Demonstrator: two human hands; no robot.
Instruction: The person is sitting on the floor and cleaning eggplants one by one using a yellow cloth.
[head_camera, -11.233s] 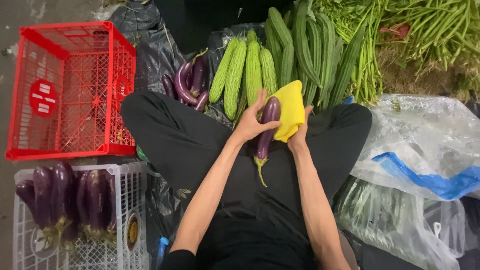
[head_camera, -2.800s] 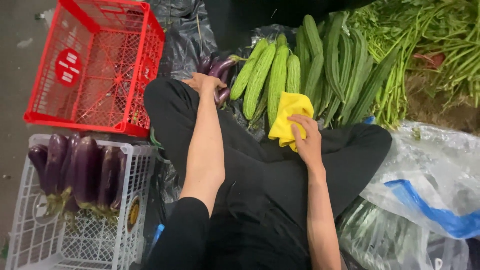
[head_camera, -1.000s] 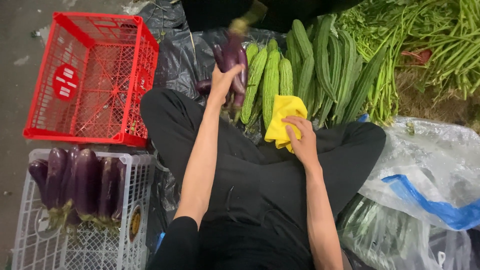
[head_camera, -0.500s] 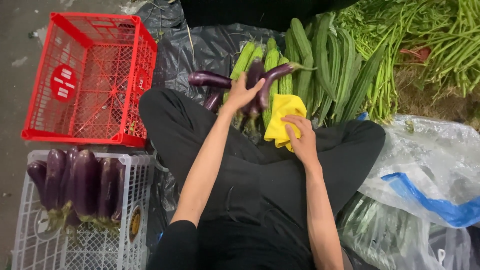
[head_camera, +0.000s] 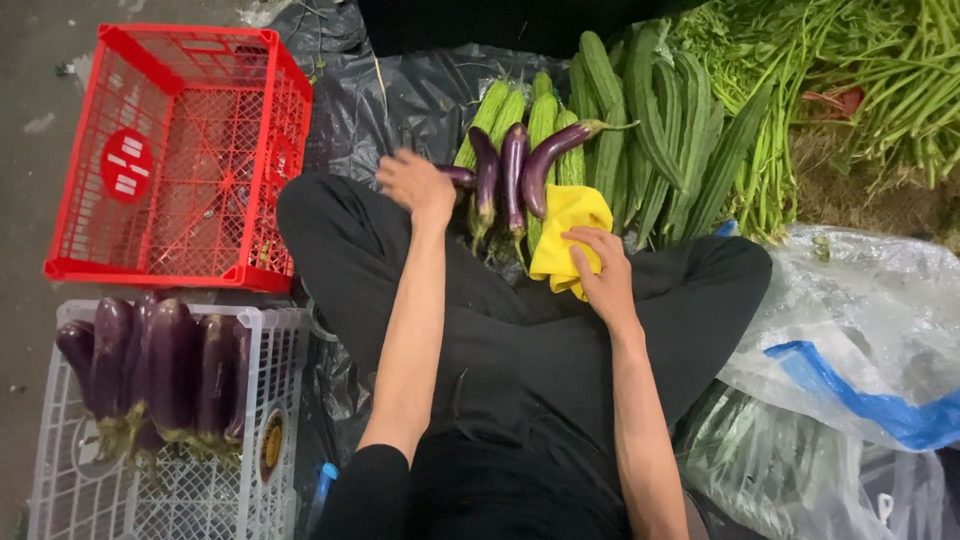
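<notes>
Three long purple eggplants (head_camera: 512, 172) lie side by side on the pale green ridged gourds (head_camera: 520, 115) in front of my crossed legs. My left hand (head_camera: 415, 182) hovers just left of them, fingers loosely curled, next to the end of another eggplant (head_camera: 458, 176); whether it grips that one is unclear. My right hand (head_camera: 600, 272) rests on a yellow cloth (head_camera: 568, 225) lying on my knee, its fingers pressing the cloth.
An empty red crate (head_camera: 175, 150) stands at the left. Below it a white crate (head_camera: 160, 470) holds several dark eggplants (head_camera: 160, 365). Long dark green gourds (head_camera: 680, 130) and green beans (head_camera: 850, 70) lie at the back right; clear plastic bags (head_camera: 860, 330) sit at the right.
My left hand fetched eggplants from the pile at the back left and laid them on the gourds beside the cloth. Now it has drawn back to the left. My right hand stayed on the cloth.
</notes>
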